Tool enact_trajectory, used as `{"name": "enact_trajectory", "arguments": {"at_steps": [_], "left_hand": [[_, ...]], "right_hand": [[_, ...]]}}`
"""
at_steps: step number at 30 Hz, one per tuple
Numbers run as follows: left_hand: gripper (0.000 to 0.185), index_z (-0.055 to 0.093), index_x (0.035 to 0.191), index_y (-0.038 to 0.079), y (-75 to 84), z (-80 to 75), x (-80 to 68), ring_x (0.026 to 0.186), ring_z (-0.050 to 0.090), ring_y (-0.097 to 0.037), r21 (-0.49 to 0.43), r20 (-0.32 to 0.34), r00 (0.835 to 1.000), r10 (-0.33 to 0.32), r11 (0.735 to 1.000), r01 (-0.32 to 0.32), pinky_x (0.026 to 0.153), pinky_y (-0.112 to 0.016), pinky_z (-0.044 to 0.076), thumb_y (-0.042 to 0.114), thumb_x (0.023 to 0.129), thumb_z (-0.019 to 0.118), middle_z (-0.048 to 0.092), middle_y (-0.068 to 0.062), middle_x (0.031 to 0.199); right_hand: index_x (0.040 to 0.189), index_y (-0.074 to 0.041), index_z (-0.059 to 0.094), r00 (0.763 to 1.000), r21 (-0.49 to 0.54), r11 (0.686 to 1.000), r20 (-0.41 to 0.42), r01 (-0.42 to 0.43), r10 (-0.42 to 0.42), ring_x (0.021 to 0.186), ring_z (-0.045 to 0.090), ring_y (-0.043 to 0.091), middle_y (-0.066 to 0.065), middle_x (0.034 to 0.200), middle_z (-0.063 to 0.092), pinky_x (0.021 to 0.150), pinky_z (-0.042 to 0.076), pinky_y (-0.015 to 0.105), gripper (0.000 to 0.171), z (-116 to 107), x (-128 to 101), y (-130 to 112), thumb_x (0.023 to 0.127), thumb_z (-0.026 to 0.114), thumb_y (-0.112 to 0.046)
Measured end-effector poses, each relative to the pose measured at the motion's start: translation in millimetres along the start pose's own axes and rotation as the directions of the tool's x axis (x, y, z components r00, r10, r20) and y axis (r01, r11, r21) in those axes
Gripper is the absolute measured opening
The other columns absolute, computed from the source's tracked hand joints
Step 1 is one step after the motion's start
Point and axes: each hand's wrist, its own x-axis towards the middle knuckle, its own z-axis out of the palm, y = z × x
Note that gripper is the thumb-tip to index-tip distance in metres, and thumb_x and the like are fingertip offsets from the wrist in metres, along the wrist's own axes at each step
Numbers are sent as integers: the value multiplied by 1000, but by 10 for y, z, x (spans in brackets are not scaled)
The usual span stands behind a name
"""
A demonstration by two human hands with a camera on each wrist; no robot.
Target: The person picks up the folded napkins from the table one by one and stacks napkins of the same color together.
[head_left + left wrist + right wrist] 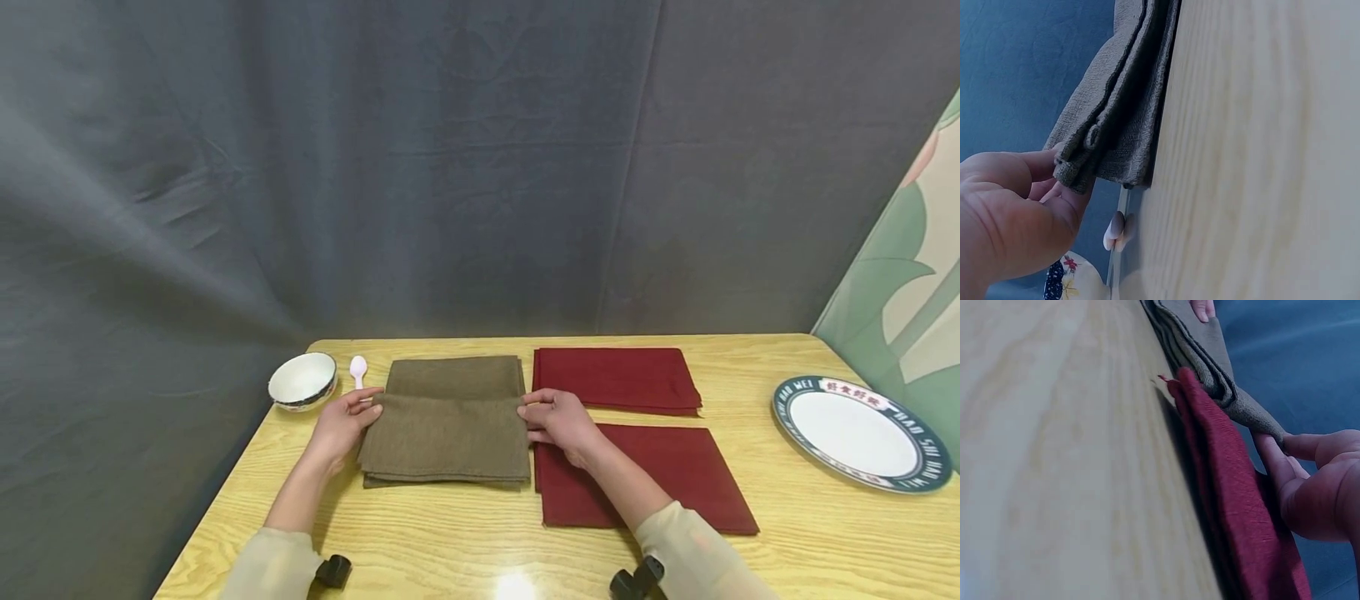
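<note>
My left hand (347,421) and right hand (557,419) pinch opposite ends of the folded olive-brown woven cloth (448,425), lying near the yellow wooden table's (825,533) far-left corner. One fold looks complete; two dark-red cloths (675,471) lie untouched.

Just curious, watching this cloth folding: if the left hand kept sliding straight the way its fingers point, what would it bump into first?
The left hand points rightward across the brown cloth it pinches, so probably the right hand at the opposite edge.
</note>
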Motion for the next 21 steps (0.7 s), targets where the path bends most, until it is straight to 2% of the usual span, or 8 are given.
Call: {"name": "enact_trajectory", "arguments": {"at_steps": [4, 11, 17, 21], "left_hand": [[39, 59, 137, -4, 6, 29, 29, 86, 57, -9, 18, -5, 1000, -3, 1000, 3, 65, -21, 48, 4, 99, 64, 66, -11, 110], [41, 59, 140, 0, 21, 59, 68, 76, 47, -9, 54, 11, 1000, -24, 998, 24, 53, -19, 35, 3, 99, 60, 58, -11, 115], [42, 57, 141, -2, 35, 61, 102, 84, 46, -11, 45, 11, 1000, -19, 999, 19, 54, -19, 34, 1, 100, 58, 54, -11, 115], [41, 58, 140, -2, 45, 63, 143, 92, 47, -13, 44, -14, 1000, -14, 999, 14, 61, -18, 37, 1, 99, 59, 55, -10, 114]], "right_hand": [[124, 10, 59, 1000, -8, 1000, -9, 16, -17, 81, 64, 15, 11, 102, 70, 70, 60, 32, 30, -18, 36, -17, 98, 64, -5], [125, 9, 59, 1000, -14, 1000, -21, 18, -19, 88, 66, 17, 14, 109, 70, 75, 60, 34, 30, -50, 95, -18, 99, 63, -5], [126, 9, 59, 999, -13, 1000, -35, 16, -16, 90, 65, 17, 16, 113, 69, 77, 60, 34, 31, -50, 137, -37, 99, 63, -5], [125, 9, 58, 999, 0, 1000, -37, 13, -13, 86, 65, 15, 14, 110, 69, 74, 59, 32, 30, -48, 187, -50, 99, 63, -5]]}}
